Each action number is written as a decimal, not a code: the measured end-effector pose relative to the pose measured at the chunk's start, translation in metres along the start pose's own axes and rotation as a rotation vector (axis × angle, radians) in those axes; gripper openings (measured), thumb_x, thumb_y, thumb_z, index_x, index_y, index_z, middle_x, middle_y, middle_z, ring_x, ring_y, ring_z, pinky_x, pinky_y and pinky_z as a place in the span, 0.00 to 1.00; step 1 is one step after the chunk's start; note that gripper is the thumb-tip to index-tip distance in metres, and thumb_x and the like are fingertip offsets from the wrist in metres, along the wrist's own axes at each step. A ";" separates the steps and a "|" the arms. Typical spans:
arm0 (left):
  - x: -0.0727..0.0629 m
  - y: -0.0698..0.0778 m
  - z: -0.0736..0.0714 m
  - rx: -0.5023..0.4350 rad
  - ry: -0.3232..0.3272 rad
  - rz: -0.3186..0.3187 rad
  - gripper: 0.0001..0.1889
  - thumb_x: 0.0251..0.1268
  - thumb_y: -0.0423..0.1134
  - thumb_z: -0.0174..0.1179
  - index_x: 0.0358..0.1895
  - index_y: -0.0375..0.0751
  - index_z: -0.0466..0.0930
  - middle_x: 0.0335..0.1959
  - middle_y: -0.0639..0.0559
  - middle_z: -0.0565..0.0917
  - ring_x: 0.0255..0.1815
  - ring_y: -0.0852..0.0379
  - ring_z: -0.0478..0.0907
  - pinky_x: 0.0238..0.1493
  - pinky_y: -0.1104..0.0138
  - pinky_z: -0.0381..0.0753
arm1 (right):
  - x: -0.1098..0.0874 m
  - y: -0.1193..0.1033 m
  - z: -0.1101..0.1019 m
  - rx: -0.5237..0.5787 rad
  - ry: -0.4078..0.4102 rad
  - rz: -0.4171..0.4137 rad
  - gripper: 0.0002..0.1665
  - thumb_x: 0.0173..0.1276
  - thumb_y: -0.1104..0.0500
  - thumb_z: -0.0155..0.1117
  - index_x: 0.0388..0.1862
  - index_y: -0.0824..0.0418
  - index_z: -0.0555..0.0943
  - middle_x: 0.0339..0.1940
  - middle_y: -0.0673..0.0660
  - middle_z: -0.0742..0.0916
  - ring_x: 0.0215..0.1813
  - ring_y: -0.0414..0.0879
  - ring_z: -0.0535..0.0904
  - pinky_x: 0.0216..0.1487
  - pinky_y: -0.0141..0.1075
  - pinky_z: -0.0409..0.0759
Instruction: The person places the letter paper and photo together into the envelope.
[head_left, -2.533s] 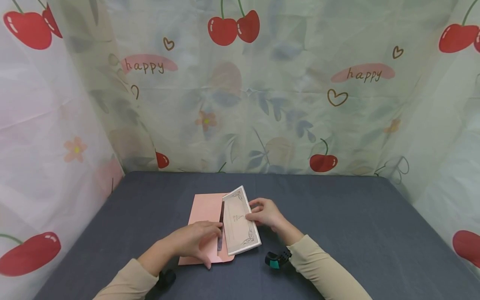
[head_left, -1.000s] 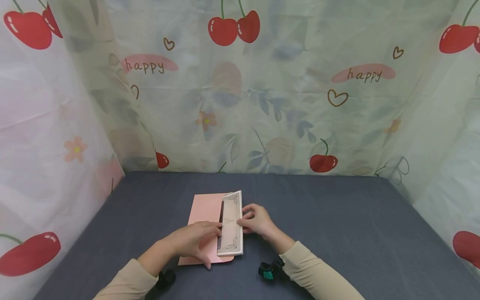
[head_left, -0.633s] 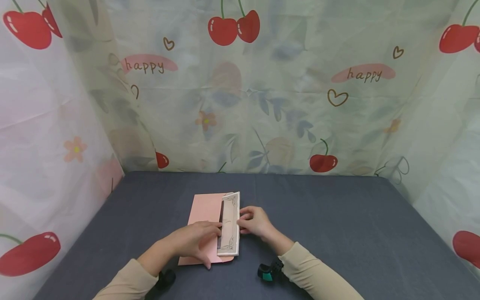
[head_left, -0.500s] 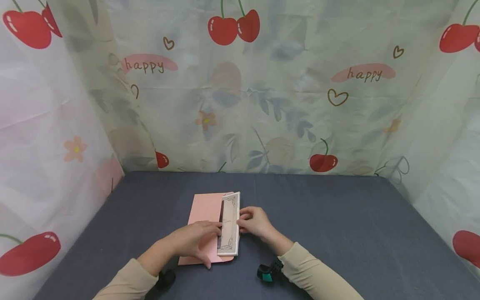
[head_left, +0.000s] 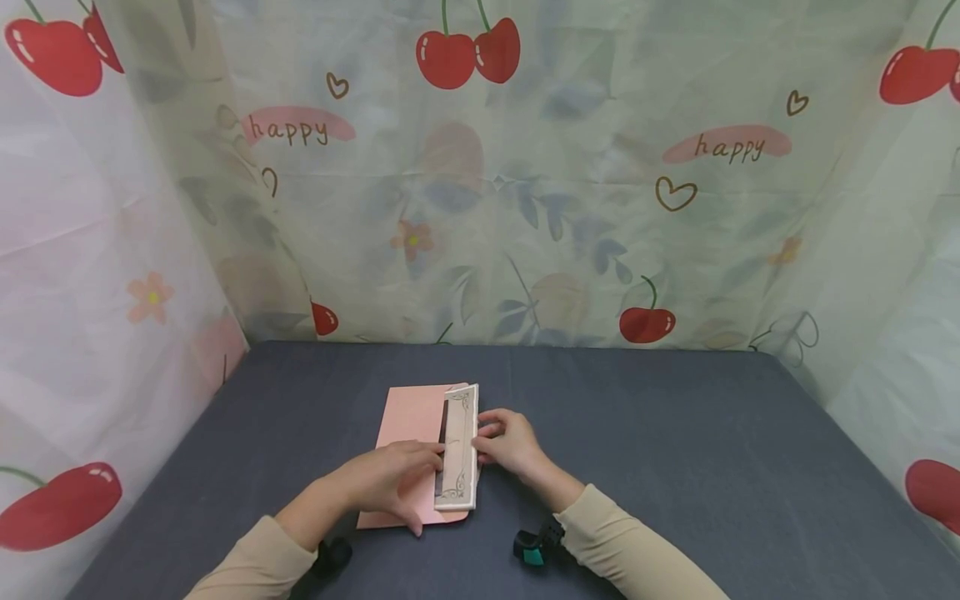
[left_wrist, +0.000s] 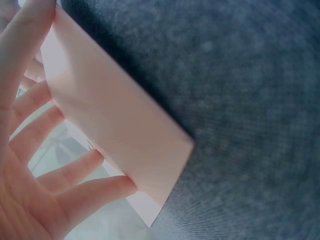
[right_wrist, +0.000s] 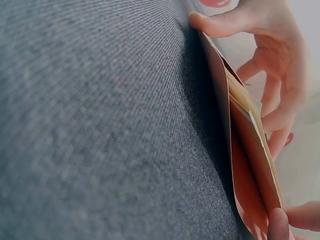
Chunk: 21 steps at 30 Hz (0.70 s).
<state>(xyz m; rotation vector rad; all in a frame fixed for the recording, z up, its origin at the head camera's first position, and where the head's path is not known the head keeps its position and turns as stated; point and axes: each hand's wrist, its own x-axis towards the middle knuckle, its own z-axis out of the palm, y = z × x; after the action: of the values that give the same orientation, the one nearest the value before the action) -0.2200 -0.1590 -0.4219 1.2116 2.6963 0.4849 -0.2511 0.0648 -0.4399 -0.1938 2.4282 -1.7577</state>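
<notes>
A pink envelope (head_left: 412, 408) lies on the dark table, its mouth facing right. A cream card (head_left: 459, 450) with scrolled corner ornaments sticks out of it as a narrow upright strip; the card's left part is hidden inside. My left hand (head_left: 386, 475) rests on the envelope, fingers spread across its top and thumb at the near edge. Beside the card, my right hand (head_left: 516, 442) pinches its right edge between thumb and fingers. The right wrist view shows the envelope (right_wrist: 245, 200) gaping, with the card (right_wrist: 255, 145) in its mouth and the right fingertips (right_wrist: 278, 225) at its edge.
Dark grey cloth covers the table (head_left: 675, 467). Curtains (head_left: 480, 183) printed with cherries and hearts hang at the back and sides. A black wrist device (head_left: 531, 548) with a teal patch sits under the right wrist, and another dark one (head_left: 332, 557) under the left.
The card has turned upright and slid left into the envelope, so less of it shows. My right hand has moved left with it, barely shifting in the last half second. The left hand stays put.
</notes>
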 end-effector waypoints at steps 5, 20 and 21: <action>0.000 0.000 0.000 0.003 0.002 0.006 0.38 0.35 0.60 0.73 0.53 0.46 0.74 0.64 0.49 0.73 0.63 0.52 0.71 0.64 0.57 0.71 | 0.001 0.000 0.002 -0.002 -0.005 -0.004 0.23 0.56 0.72 0.64 0.52 0.74 0.75 0.36 0.65 0.85 0.24 0.39 0.81 0.29 0.33 0.84; 0.000 0.000 -0.001 0.012 0.009 0.012 0.38 0.34 0.59 0.74 0.53 0.46 0.74 0.64 0.49 0.73 0.63 0.53 0.71 0.64 0.58 0.71 | 0.002 -0.004 0.009 0.019 -0.024 0.011 0.24 0.56 0.72 0.61 0.54 0.76 0.74 0.33 0.60 0.82 0.22 0.37 0.79 0.27 0.31 0.83; 0.000 0.000 0.000 0.015 0.013 0.016 0.38 0.34 0.59 0.74 0.53 0.46 0.74 0.64 0.49 0.73 0.63 0.53 0.72 0.64 0.58 0.71 | 0.002 -0.004 0.009 0.021 -0.025 0.009 0.24 0.56 0.72 0.61 0.54 0.76 0.74 0.33 0.59 0.82 0.23 0.36 0.78 0.26 0.31 0.83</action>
<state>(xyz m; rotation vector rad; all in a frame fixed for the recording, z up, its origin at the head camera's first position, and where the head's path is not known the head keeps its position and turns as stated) -0.2201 -0.1588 -0.4214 1.2398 2.7076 0.4765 -0.2516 0.0544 -0.4392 -0.2007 2.3888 -1.7652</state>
